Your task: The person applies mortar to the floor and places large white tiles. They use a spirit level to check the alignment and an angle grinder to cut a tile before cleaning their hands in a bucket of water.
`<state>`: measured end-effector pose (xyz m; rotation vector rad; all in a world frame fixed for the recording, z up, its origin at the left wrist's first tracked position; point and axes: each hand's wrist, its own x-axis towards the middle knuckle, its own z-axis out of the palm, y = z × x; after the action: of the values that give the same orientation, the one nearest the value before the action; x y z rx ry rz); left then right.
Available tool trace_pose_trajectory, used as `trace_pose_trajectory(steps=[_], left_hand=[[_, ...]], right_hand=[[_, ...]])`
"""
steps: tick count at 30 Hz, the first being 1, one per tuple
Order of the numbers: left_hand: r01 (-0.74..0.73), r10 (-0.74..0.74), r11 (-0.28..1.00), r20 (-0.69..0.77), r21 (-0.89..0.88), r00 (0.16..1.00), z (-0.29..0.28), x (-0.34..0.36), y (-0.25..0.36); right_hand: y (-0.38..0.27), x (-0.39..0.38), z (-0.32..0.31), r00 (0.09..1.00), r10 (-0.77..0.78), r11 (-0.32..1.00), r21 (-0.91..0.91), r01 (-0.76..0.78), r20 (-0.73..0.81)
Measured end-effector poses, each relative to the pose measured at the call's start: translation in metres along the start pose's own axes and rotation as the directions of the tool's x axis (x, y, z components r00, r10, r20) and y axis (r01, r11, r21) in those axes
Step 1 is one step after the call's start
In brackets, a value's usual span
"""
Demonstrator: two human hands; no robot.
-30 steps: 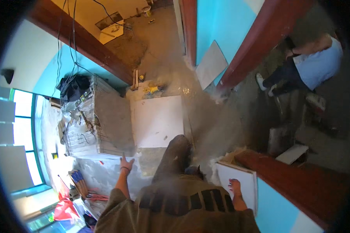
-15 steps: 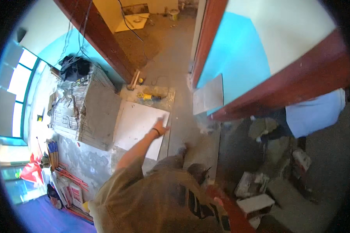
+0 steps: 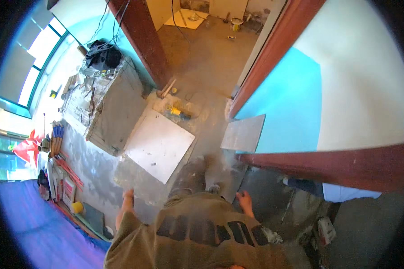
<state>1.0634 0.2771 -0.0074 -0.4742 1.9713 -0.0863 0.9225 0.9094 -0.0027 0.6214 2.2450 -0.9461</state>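
My left hand (image 3: 128, 196) hangs low at my left side, above the dusty grey floor and apart from the tile. It is small and seen end-on, so how its fingers lie is unclear. On the other side, my right hand (image 3: 244, 201) hangs beside my body with its fingers loosely apart and nothing visible in them. Ahead of my legs a large white tile (image 3: 159, 145) lies flat, with small dark bits on it. Just beyond its far edge rests a yellow and black power tool (image 3: 180, 113).
A stack of large tiles (image 3: 121, 107) stands left, topped with debris and a black bag (image 3: 103, 54). A grey tile (image 3: 243, 133) leans on the blue wall by the doorway. Blue-handled tools (image 3: 57, 138) stand near the window. Pale cloth (image 3: 348, 193) shows at right.
My left hand has drawn back from over the white tile to my left side. My right hand now shows more clearly beside my body. The view has shifted, bringing more of the tile into sight.
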Motion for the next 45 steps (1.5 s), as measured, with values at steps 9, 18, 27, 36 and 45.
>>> trace_pose_trajectory(steps=[9, 18, 27, 36, 45], left_hand=[[0.18, -0.158, 0.861, 0.088, -0.475, 0.984, -0.035, 0.014, 0.038], [-0.518, -0.233, 0.173, -0.546, -0.838, 0.805, -0.416, 0.082, 0.161], [-0.869, 0.193, 0.284, -0.863, -0.405, 0.466, -0.753, 0.068, 0.332], [-0.824, 0.238, 0.277, -0.795, -0.495, 0.557, -0.956, 0.091, 0.374], [-0.754, -0.038, 0.24, -0.782, -0.611, 0.622, -1.059, 0.324, 0.357]], right_hand=[[-0.233, 0.183, -0.039, 0.844, -0.497, 0.866, -0.179, 0.467, -0.202], [-0.537, 0.352, -0.055, 0.774, -0.575, 0.784, 0.094, 0.614, -0.267], [-0.625, 0.596, -0.079, 0.933, -0.357, 0.887, -0.3, 0.35, 0.033], [-0.715, 0.805, -0.15, 0.849, -0.502, 0.655, -0.567, 0.5, 0.168], [-0.795, 0.908, -0.206, 0.898, -0.377, 0.923, -0.014, 0.384, -0.227]])
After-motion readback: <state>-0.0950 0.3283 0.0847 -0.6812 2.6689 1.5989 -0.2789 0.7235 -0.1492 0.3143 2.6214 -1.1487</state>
